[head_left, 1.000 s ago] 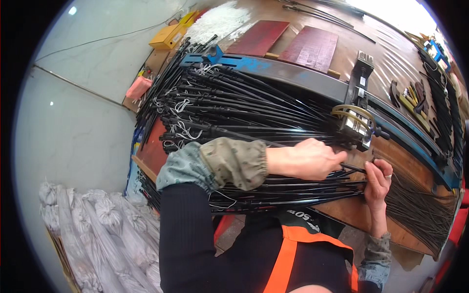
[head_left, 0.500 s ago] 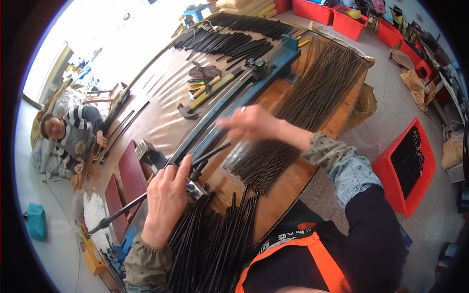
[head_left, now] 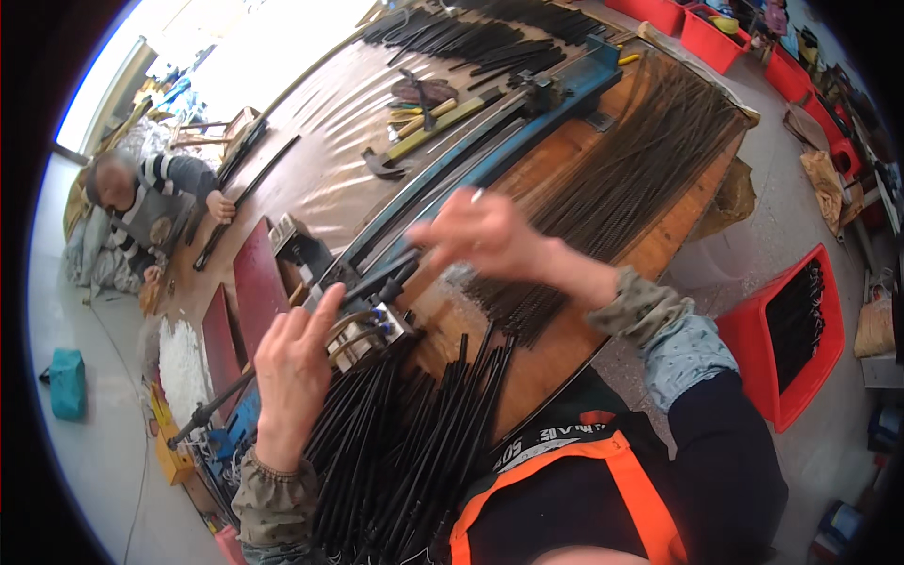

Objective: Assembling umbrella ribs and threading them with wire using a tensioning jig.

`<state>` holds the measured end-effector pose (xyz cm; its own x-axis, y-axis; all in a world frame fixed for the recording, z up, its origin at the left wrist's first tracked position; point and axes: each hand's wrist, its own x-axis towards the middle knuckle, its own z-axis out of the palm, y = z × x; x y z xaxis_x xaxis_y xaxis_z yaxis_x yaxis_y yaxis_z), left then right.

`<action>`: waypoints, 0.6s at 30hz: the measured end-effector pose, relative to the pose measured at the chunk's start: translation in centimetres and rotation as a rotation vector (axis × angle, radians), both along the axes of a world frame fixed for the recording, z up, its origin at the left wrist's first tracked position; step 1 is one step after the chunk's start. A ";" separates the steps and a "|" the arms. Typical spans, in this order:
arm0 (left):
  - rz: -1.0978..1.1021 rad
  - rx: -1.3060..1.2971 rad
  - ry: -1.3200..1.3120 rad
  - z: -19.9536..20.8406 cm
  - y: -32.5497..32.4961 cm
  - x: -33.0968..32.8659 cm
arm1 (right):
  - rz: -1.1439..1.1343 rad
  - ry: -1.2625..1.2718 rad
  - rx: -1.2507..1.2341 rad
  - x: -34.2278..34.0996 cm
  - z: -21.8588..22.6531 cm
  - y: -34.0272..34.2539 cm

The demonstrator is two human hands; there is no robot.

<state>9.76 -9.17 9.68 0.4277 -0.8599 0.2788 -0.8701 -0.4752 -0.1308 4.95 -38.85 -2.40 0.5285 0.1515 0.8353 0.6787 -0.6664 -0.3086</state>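
My left hand [head_left: 294, 372] is beside a metal clamp block [head_left: 369, 337] at the near end of a long blue rail [head_left: 414, 226]. Its index finger points forward and the other fingers curl under, so what they hold is hidden. A thin black rod [head_left: 221, 402] with a thicker joint runs out on the left side of this hand. My right hand [head_left: 485, 240] is smeared by motion, its fingertips close to a dark cylindrical piece [head_left: 388, 278] above the clamp block. Whether it grips that piece cannot be told. Black tubes [head_left: 405, 452] lie in a heap below.
Thin dark rods [head_left: 621, 188] are spread on the wooden table right of the rail. A hammer [head_left: 381, 165] and other tools lie beyond it. A red bin [head_left: 824, 353] with black pieces stands at right. At left, another person [head_left: 155, 207] sits by the table.
My view has shifted, so the table sits differently. My left hand has moved slightly left of the clamp block, uncovering more of it. The other person's hand now rests on black rods.
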 end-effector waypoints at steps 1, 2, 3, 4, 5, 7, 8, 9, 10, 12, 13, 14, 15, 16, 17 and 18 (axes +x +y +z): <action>0.007 0.001 0.003 -0.1 0.6 0.3 | -0.073 0.052 0.007 0.3 -0.4 -1.4; 0.030 -0.042 0.025 -0.1 0.9 0.5 | -0.065 -0.035 0.084 0.9 -1.0 -2.9; 0.071 -0.080 0.052 -0.3 1.5 0.4 | -0.040 -0.025 0.085 1.0 -0.7 -1.0; 0.018 -0.057 0.066 -0.7 1.2 -0.1 | -0.033 -0.066 0.034 0.5 0.3 2.2; 0.007 -0.038 0.074 -1.0 1.1 -0.9 | -0.024 -0.119 -0.014 0.5 1.0 4.5; 0.030 -0.088 0.091 -1.1 2.6 -0.5 | -0.041 -0.128 0.016 1.4 0.4 4.1; 0.076 -0.132 0.044 -0.8 3.8 0.3 | -0.154 -0.089 -0.044 2.0 -0.1 1.9; 0.134 -0.171 -0.006 -0.4 6.2 1.2 | -0.257 -0.051 -0.100 2.1 -0.7 -0.1; 0.322 -0.305 0.091 -0.4 9.9 2.1 | -0.313 0.054 -0.136 2.0 -1.4 -1.3; 0.480 -0.342 0.003 1.8 13.4 2.8 | -0.330 0.150 -0.176 2.8 -2.4 -1.3; 0.423 -0.322 -0.143 2.6 14.4 3.2 | -0.258 0.327 -0.022 3.6 -2.5 -0.4; 0.415 -0.371 -0.133 2.9 14.6 2.9 | -0.181 0.506 0.126 4.7 -2.7 0.8; 0.405 -0.417 -0.118 3.0 14.1 2.5 | -0.143 0.507 0.119 5.8 -1.5 2.9; 0.383 -0.457 -0.112 2.7 14.2 2.4 | 0.002 0.602 0.185 6.9 1.0 5.8; 0.396 -0.493 -0.082 2.5 14.4 2.0 | 0.141 0.696 0.250 8.0 2.5 8.5; 0.435 -0.504 -0.066 2.9 15.0 1.2 | 0.250 0.593 0.225 9.4 3.2 11.0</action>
<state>10.96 5.80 12.61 0.6743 -0.3705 0.6388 -0.5829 -0.7981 0.1525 14.36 -27.87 0.84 0.8785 0.1851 0.4403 0.4770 -0.3874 -0.7889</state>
